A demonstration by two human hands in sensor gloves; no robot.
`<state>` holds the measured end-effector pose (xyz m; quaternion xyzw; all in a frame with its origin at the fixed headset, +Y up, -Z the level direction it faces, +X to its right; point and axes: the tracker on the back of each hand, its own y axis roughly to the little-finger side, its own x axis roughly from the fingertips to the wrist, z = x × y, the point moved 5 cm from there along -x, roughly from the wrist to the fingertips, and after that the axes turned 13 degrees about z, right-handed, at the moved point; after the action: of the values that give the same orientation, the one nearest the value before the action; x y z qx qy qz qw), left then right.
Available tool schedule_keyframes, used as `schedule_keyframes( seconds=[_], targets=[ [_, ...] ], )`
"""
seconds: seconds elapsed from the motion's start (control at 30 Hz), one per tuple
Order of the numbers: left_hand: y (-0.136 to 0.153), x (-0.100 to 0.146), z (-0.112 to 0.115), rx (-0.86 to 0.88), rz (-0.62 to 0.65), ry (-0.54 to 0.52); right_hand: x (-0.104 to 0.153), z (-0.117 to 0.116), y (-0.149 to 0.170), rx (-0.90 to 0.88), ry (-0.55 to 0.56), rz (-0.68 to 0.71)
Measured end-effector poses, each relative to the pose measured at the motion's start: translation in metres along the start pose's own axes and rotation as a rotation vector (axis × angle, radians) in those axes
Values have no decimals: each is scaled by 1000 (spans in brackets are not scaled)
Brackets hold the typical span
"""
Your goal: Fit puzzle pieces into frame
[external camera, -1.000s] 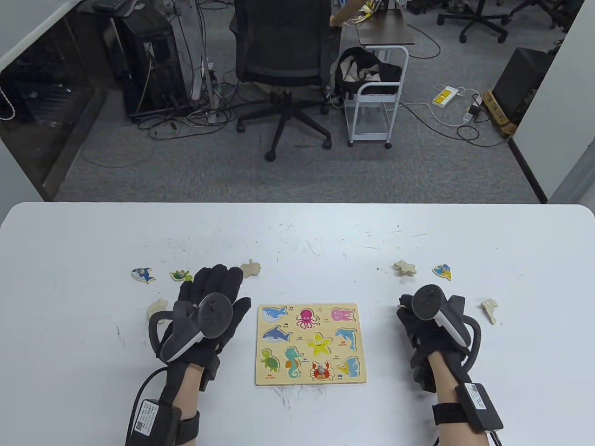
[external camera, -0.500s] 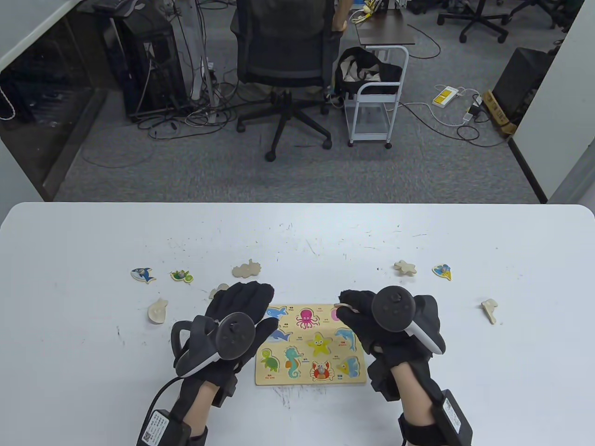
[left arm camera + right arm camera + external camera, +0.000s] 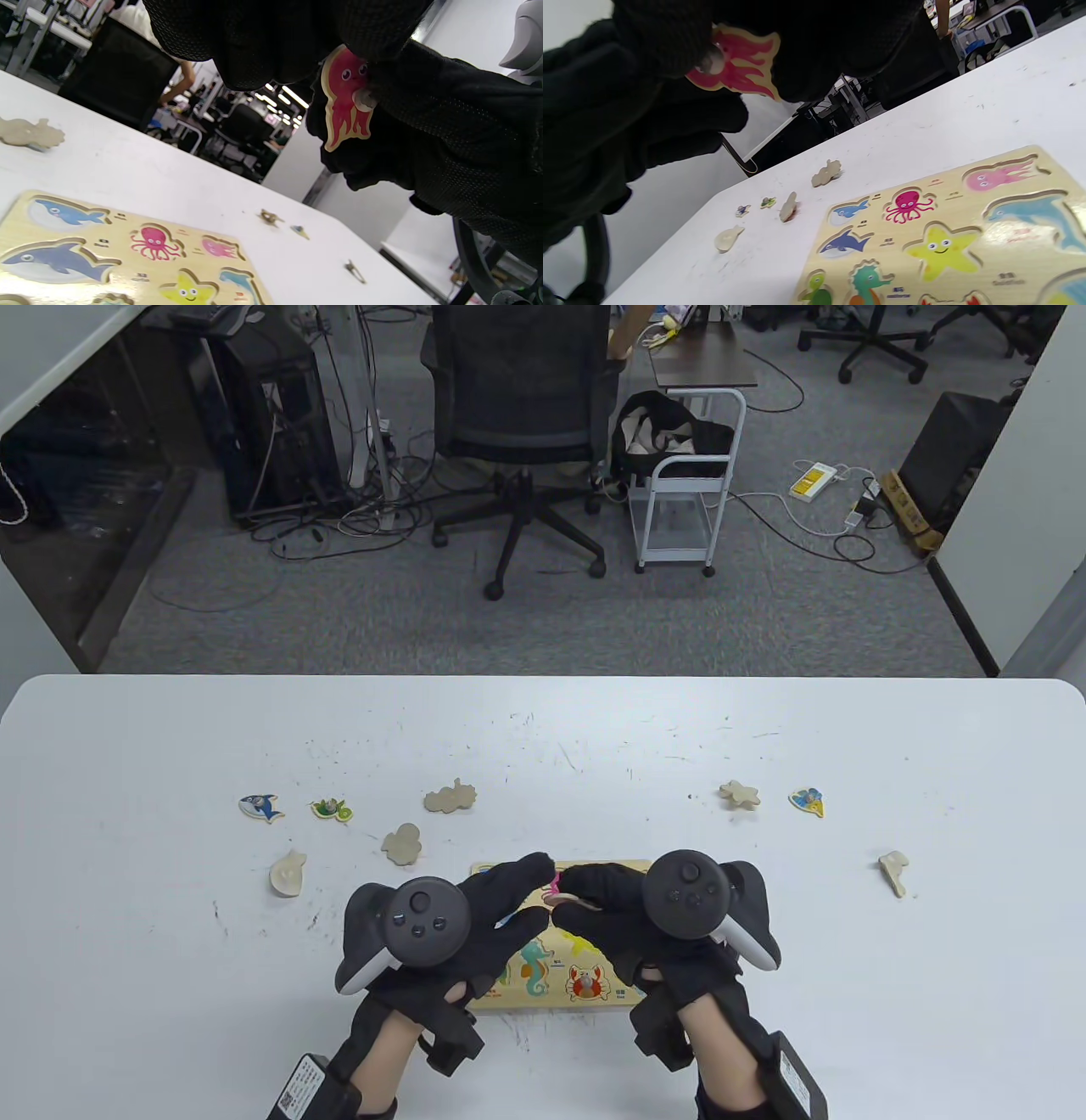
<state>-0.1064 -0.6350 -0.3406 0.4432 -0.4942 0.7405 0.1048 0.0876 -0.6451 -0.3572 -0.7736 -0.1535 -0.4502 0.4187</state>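
White table (image 3: 543, 729) bears the puzzle frame (image 3: 594, 988) and scattered pieces (image 3: 450, 797).

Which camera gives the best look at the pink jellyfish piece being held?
The left wrist view: the pink jellyfish piece faces the camera, eyes, tentacles and knob all clear, between both hands. The right wrist view shows it partly hidden by gloved fingers. The table view shows only a pink sliver between the left hand and right hand.

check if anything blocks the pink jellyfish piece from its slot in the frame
Nothing visible does. Both hands, left hand and right hand, hold the jellyfish piece in the air above the puzzle frame, and its pink jellyfish slot lies open and uncovered.
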Motion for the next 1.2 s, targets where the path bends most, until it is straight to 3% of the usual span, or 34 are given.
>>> schedule_keyframes(
  seconds=[0.2,0.7,0.9,1.2],
  targets=[
    [2,0,4,89,4,-10,4,4,-2,-33,6,6],
    [-5,1,2,-34,-23,-78,7,2,0,-96,25,-25],
    [6,1,3,37,-35,-63,8,-1,-4,-90,10,-3],
    [28,7,-2,105,-130,-141,16,8,-24,58,177,72]
  ],
)
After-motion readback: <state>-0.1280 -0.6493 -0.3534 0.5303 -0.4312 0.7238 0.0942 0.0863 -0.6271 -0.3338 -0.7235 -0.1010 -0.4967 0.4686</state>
